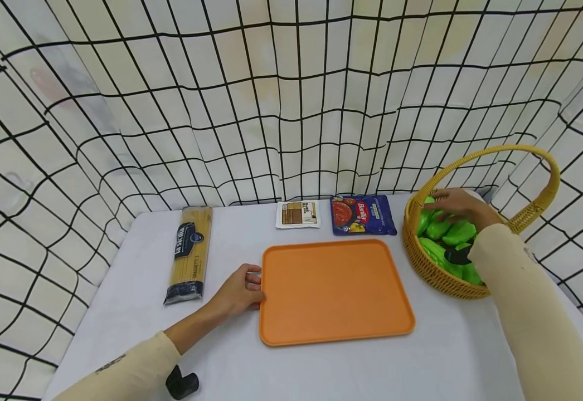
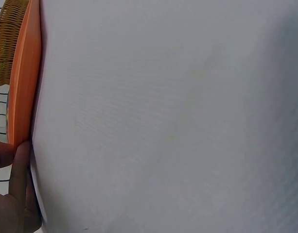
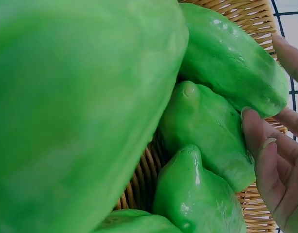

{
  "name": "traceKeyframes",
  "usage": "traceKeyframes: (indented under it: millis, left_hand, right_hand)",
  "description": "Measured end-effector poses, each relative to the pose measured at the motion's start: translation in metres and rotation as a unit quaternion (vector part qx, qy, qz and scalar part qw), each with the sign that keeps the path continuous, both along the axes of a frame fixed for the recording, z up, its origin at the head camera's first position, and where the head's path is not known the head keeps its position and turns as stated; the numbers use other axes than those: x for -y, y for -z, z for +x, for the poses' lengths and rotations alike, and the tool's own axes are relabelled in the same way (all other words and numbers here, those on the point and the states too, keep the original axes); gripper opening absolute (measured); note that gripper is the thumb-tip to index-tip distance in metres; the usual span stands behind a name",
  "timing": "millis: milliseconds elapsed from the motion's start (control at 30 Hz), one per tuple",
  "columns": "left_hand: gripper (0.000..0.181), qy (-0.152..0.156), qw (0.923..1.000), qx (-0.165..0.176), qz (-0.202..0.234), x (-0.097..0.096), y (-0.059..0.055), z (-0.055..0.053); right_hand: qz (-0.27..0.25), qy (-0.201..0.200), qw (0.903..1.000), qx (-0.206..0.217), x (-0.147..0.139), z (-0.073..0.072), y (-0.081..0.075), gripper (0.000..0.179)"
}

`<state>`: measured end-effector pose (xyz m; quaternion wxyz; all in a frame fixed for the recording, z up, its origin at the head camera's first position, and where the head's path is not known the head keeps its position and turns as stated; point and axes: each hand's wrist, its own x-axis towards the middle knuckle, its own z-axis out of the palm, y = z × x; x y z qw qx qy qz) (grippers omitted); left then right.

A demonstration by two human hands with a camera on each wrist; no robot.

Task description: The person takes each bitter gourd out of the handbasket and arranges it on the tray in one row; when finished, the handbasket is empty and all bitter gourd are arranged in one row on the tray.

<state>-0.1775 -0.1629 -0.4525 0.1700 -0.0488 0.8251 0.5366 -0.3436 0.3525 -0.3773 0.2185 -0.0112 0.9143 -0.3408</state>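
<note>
Head view, tray: the left hand (image 1: 238, 291) is pinching the left edge of the orange tray (image 1: 336, 292), which is lying between the spaghetti pack (image 1: 191, 253) and the wicker basket (image 1: 423, 268)
Head view, basket: the right hand (image 1: 454, 205) is hovering over the green produce (image 1: 436, 253) resting inside
Left wrist, edge: fingers are gripping the tray, and light steadying is probably sufficing
Right wrist, produce: fingers are lying loosely against it, not clenching; wrapping one piece fully should be giving surer hold

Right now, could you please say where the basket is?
In the head view, the basket stands on the right, beside the orange tray and the blue packet.
</note>
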Motion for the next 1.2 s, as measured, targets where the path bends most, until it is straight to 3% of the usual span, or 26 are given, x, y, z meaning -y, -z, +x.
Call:
traceKeyframes:
  millis: [567,900,1200]
  left_hand:
    - [0.059,0.007,1.0000,0.002,0.000,-0.002,-0.005,0.000]
    - [0.059,0.004,1.0000,0.003,-0.004,-0.001,-0.003,0.000]
    - [0.060,0.006,0.9999,0.000,-0.009,-0.001,-0.003,0.000]
  right_hand:
    - [-0.016,0.008,0.9997,-0.016,0.003,-0.001,-0.004,0.087]
    - [-0.072,0.014,0.9971,-0.020,0.003,0.002,-0.010,0.092]
    - [-0.091,0.019,0.9947,-0.043,0.004,0.003,-0.016,0.090]
